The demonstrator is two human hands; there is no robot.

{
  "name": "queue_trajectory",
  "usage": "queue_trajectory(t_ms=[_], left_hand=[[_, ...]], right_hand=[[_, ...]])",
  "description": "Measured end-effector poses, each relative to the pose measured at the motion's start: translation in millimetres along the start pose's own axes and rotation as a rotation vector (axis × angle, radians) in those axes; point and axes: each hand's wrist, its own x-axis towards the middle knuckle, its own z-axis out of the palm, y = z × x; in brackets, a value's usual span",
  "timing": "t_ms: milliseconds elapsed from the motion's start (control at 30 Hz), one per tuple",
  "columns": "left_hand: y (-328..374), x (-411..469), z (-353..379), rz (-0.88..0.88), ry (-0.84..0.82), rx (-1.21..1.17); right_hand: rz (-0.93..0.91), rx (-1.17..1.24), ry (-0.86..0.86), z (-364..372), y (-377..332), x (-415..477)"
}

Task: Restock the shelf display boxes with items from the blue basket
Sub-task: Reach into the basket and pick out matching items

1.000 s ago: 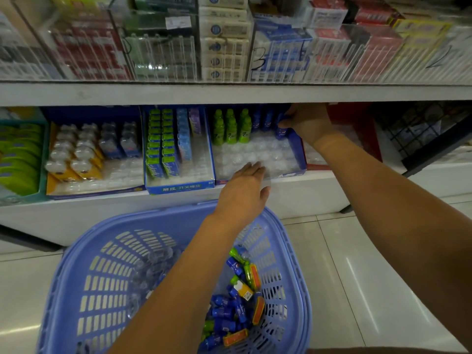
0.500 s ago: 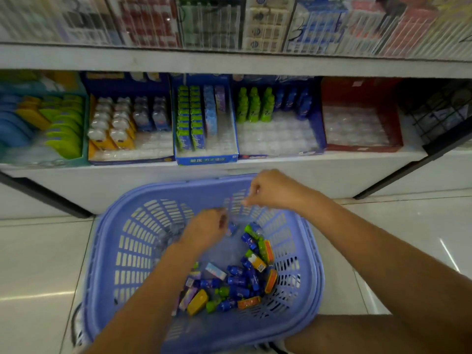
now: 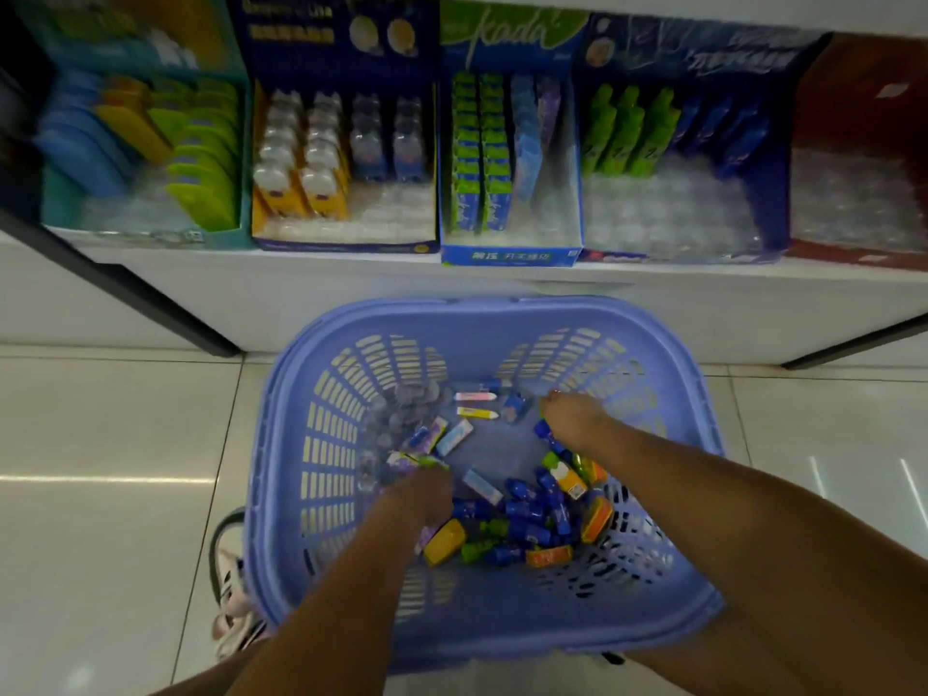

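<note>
The blue basket (image 3: 502,313) stands on the tiled floor (image 3: 125,444) in the lower middle of the frame, its far rim just below the white shelf (image 3: 351,293). Loose items lie on its bottom. A pink-and-white tube (image 3: 474,396) and a yellow tube (image 3: 477,413) lie near the far wall, both with their long axes running left to right. A pale blue packet (image 3: 454,439) slants from lower left to upper right. Dark blue bottles (image 3: 527,514) are heaped every which way at the near right, with orange packets (image 3: 595,517) beside them and a yellow packet (image 3: 444,542) at the near edge of the heap.

Both hands reach down into the basket. The left hand (image 3: 419,497) is at the centre left, its fingers (image 3: 429,474) buried among purple packets (image 3: 401,462); I cannot tell whether they are apart or closed on anything. The right hand (image 3: 572,419) is at the upper right of the basket floor, its fingers (image 3: 551,398) bunched and pointing to the upper left, close to a small blue item (image 3: 514,406); whether they grip it is blurred.

On the shelf above, the blue display box (image 3: 678,256) holds green and blue bottles at its back, and the red display box (image 3: 853,253) stands to its right.
</note>
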Motion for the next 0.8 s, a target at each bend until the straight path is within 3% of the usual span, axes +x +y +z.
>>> queue_trajectory(t_ms=[133,200,267,300,367,433,500,600,633,800], left_hand=[[-4,7,-5,-0.041,0.064,-0.149],[-1,9,-9,-0.070,0.132,-0.225],[9,9,-15,-0.080,0.247,-0.393],[16,10,-18,-0.041,0.285,-0.497],[31,10,-22,0.063,0.303,-0.734],[41,8,-26,0.092,0.335,-0.828],[42,9,-26,0.062,0.333,-0.862],[36,4,-25,-0.040,0.238,-0.798],[34,1,-25,-0.060,0.201,-0.772],[27,-12,-26,-0.155,0.201,-0.916]], right_hand=[[-0.042,0.089,-0.035,2,3,8],[-0.015,0.234,0.045,-2,2,10],[0.014,0.557,0.187,-8,-6,11],[0.019,0.815,0.176,-13,-12,8],[-0.046,1.310,-0.022,-20,-22,0],[-0.104,1.521,-0.192,-18,-27,-7],[0.014,1.362,-0.134,-10,-26,-8],[0.255,0.469,-0.098,8,-17,-7],[0.283,0.290,-0.127,14,-18,-10],[0.319,0.137,-0.118,43,-34,-12]])
